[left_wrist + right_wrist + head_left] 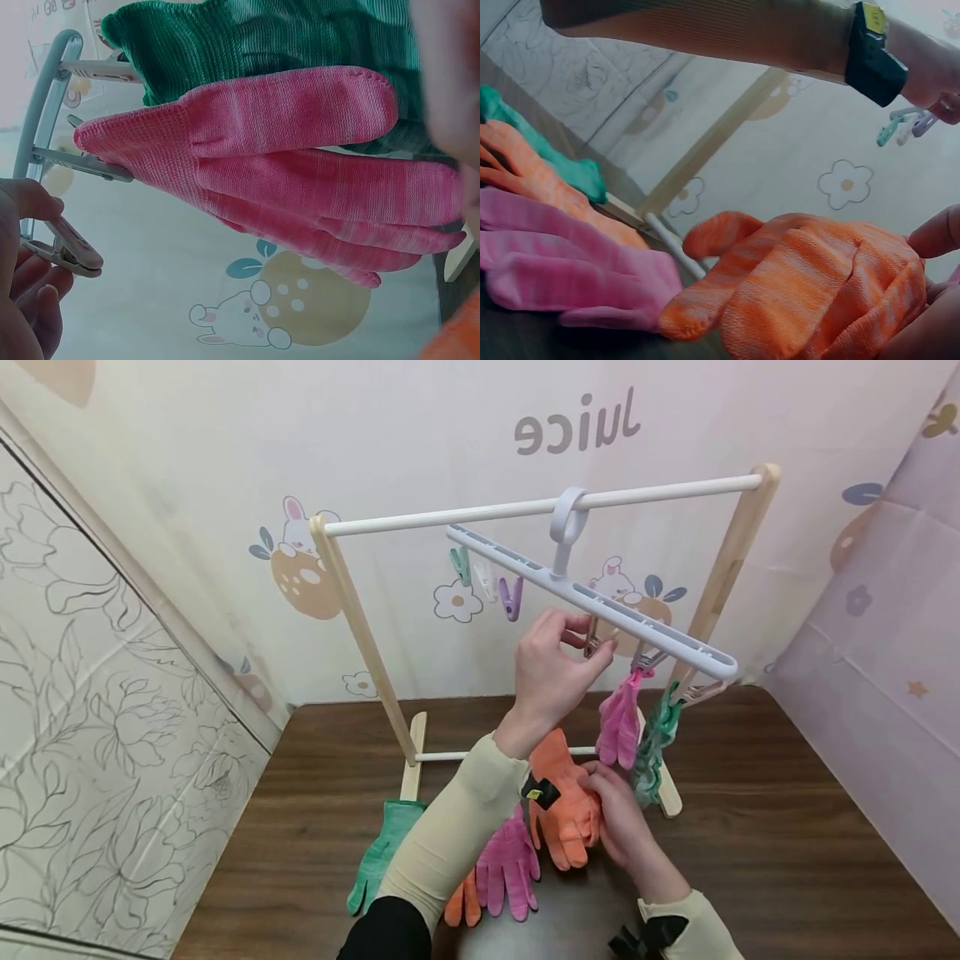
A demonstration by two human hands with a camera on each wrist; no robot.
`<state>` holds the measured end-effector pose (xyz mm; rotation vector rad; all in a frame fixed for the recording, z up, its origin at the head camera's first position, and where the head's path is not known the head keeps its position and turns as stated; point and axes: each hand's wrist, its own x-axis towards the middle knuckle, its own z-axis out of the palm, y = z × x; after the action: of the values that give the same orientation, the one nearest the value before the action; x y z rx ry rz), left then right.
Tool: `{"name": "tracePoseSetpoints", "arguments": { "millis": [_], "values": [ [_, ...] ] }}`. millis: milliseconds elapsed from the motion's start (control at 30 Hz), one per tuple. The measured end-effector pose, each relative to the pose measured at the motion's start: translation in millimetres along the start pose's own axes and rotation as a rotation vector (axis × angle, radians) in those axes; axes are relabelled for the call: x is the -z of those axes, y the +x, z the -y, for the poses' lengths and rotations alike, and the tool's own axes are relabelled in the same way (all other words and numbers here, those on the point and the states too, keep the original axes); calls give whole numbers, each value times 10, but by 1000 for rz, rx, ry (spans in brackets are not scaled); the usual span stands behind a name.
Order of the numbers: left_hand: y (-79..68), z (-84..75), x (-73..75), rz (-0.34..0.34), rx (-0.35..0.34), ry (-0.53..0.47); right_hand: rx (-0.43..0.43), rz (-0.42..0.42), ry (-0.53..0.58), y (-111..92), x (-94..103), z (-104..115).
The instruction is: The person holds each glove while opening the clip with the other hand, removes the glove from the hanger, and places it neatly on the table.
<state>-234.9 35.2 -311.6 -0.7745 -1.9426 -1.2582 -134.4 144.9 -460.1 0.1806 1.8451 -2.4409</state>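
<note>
Fabric of the orange glove [572, 810] your right hand [624, 818] pinches looks soft and light, so take its cuff [552, 755]; your left hand [553, 668] pinches a clip [75, 244].

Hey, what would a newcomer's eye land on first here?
Likely the vivid orange glove, held by the right hand below the pale hanger. Then perhaps the pink glove and green glove clipped near the hanger's right end, with the left hand pinching a clip beside them.

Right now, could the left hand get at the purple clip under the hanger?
Probably not without letting go: the left hand pinches another clip, though the purple clip hangs nearby, seemingly unobstructed.
</note>
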Motion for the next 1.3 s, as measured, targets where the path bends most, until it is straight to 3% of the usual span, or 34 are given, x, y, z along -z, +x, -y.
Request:
{"name": "tracePoseSetpoints", "arguments": {
  "millis": [267,367,500,800,1033,1133,1300],
  "values": [
    [-10,6,-18,7,2,-9,-125,-37,12,-29,10,-188],
    [-12,5,-18,7,-2,-10,-166,-45,-86,-51,26,-260],
    [-5,7,-17,7,-4,-12,-175,-45,-315,-62,50,-320],
    [13,8,-13,-8,-19,-42,-102,-29,-785,-65,170,-314],
    [21,18,-6,-24,-30,-51,61,-97,-1164,-43,249,-254],
    [21,19,-1,-26,-31,-54,104,-134,-1188,-46,247,-203],
    [20,25,-1,-27,-32,-63,184,-185,-1070,-67,197,-121]
  ]
}}
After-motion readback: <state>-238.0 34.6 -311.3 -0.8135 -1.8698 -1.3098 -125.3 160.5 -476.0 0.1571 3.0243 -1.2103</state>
